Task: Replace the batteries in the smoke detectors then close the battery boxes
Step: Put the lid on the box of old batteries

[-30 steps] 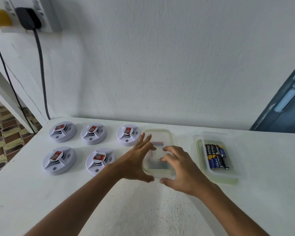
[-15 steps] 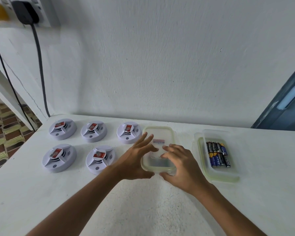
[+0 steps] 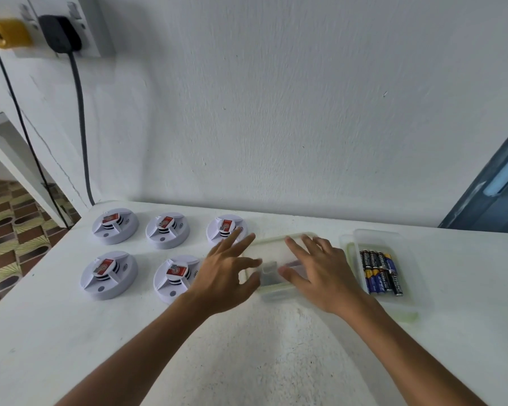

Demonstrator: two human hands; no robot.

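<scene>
Several white round smoke detectors (image 3: 109, 273) with red labels lie in two rows on the left of the white table (image 3: 247, 347). To their right stands a clear lidded plastic box (image 3: 272, 293), blurred. My left hand (image 3: 226, 271) touches its left side with spread fingers, thumb at the front left edge. Across the lid's right half lies my right hand (image 3: 320, 271), fingers straight and reaching the far rim. An open clear box (image 3: 405, 306) further right holds several batteries (image 3: 380, 271).
The wall rises right behind the table. A socket strip at top left holds a yellow plug (image 3: 8, 33) and a black plug (image 3: 59, 32), whose cable (image 3: 81, 127) hangs down behind the table's left corner. Patterned floor (image 3: 6, 235) lies beyond the left edge.
My right hand's fingers have straightened and slid further over the lid. My left hand has spread wider at the box's left side. The lidded box now looks blurred.
</scene>
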